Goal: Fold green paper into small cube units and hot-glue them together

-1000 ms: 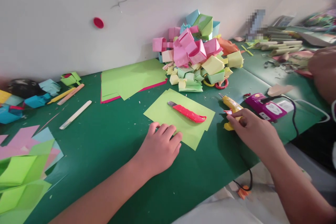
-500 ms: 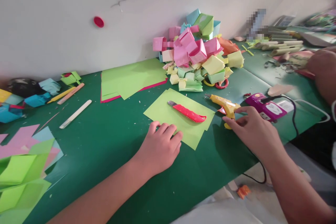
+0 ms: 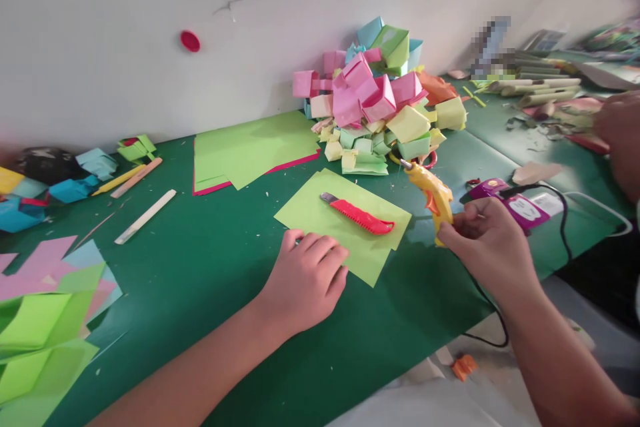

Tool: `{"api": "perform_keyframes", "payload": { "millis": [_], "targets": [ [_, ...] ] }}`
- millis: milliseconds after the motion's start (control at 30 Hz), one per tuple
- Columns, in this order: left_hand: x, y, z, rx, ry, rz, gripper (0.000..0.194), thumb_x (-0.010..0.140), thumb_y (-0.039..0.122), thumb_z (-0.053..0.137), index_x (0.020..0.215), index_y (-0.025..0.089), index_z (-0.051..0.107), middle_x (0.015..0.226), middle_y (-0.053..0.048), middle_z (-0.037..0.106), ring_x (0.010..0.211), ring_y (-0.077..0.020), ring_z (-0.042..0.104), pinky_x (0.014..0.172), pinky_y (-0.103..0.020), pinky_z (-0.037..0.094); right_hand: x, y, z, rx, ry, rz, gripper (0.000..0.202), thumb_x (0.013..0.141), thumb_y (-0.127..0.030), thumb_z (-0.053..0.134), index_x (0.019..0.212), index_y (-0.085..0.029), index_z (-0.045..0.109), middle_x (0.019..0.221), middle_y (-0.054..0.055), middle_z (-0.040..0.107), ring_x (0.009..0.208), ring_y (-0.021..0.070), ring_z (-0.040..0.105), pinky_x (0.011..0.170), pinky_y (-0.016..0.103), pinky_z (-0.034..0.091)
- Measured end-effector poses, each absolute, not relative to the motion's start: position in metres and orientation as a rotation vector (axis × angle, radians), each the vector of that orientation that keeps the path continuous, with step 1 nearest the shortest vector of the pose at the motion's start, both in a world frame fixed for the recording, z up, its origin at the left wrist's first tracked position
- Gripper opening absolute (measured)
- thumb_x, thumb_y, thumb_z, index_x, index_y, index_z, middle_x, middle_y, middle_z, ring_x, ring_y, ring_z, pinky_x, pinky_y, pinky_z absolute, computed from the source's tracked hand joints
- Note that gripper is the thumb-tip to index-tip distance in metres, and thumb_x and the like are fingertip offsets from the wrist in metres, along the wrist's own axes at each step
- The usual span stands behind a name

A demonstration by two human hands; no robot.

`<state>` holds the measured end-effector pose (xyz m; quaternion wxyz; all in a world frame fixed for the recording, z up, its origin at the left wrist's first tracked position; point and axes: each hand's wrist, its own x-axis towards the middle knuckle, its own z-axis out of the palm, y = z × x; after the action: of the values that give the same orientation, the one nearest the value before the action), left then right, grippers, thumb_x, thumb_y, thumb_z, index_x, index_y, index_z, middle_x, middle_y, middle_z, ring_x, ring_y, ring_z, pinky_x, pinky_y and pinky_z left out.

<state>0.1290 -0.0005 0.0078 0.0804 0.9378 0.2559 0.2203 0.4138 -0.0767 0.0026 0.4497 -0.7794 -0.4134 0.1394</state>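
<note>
Between the thumb and fingers of my right hand is the handle of a yellow hot glue gun, raised with its metal nozzle pointing up and to the left. Its black cord runs down past the table edge. My left hand lies palm down, fingers stretched and loosely spread, at the near edge of some light green paper sheets. On those sheets rests a red utility knife with a short piece of blade showing.
A purple power strip sits right of the glue gun. Folded paper boxes are heaped against the wall. More green sheets lie behind my left hand. Paper pieces and a pale stick are leftward. Another person's hand is far right.
My right hand has closed on the glue gun's handle and lifted it, turning the nozzle upward. My left hand and the knife stay in place.
</note>
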Motion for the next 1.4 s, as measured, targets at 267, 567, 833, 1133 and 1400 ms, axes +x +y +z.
{"api": "perform_keyframes", "payload": {
  "millis": [267, 567, 833, 1133, 1400],
  "targets": [
    [0.146, 0.008, 0.027, 1.978, 0.933, 0.860, 0.024, 0.094, 0.030, 0.063, 0.116, 0.023, 0.070, 0.093, -0.001, 0.070, 0.076, -0.0135, 0.062, 0.071, -0.028, 0.053, 0.372, -0.086, 0.013, -1.714, -1.003, 0.570, 0.036, 0.078, -0.034, 0.074, 0.085, -0.028, 0.039, 0.073, -0.005, 0.052, 0.057, 0.0142, 0.051, 0.049, 0.029, 0.041],
    [0.161, 0.034, 0.020, 1.761, 0.997, 0.981, 0.041, 0.087, 0.036, 0.074, 0.127, 0.027, 0.071, 0.083, 0.001, 0.064, 0.060, -0.0096, 0.048, 0.057, -0.024, 0.048, 0.350, -0.089, 0.011, -1.671, -1.124, 0.626, 0.036, 0.081, -0.033, 0.073, 0.083, -0.029, 0.037, 0.074, -0.004, 0.048, 0.060, 0.0158, 0.050, 0.052, 0.031, 0.044],
    [0.159, 0.042, 0.017, 1.795, 0.955, 1.089, 0.013, 0.088, 0.035, 0.073, 0.089, 0.025, 0.082, 0.076, 0.000, 0.065, 0.060, -0.0111, 0.047, 0.054, -0.025, 0.041, 0.354, -0.088, 0.011, -1.664, -1.093, 0.585, 0.037, 0.079, -0.037, 0.073, 0.084, -0.028, 0.038, 0.075, -0.005, 0.053, 0.058, 0.0148, 0.051, 0.051, 0.029, 0.045],
    [0.162, 0.064, 0.031, 1.913, 1.000, 1.088, 0.016, 0.091, 0.034, 0.069, 0.093, 0.026, 0.083, 0.080, 0.000, 0.066, 0.059, -0.0104, 0.048, 0.057, -0.027, 0.042, 0.389, -0.099, 0.012, -1.957, -0.914, 0.119, 0.038, 0.069, -0.038, 0.074, 0.086, -0.028, 0.042, 0.072, -0.003, 0.060, 0.059, 0.0163, 0.057, 0.056, 0.030, 0.044],
    [0.223, 0.122, 0.035, 2.389, 1.016, 0.829, 0.021, 0.095, 0.022, 0.062, 0.097, 0.020, 0.082, 0.093, -0.005, 0.072, 0.063, -0.0132, 0.055, 0.059, -0.029, 0.039, 0.409, -0.106, 0.019, -2.386, -0.872, -0.013, 0.034, 0.072, -0.040, 0.069, 0.082, -0.028, 0.038, 0.066, -0.005, 0.058, 0.061, 0.0206, 0.060, 0.060, 0.033, 0.040]
  ]
}}
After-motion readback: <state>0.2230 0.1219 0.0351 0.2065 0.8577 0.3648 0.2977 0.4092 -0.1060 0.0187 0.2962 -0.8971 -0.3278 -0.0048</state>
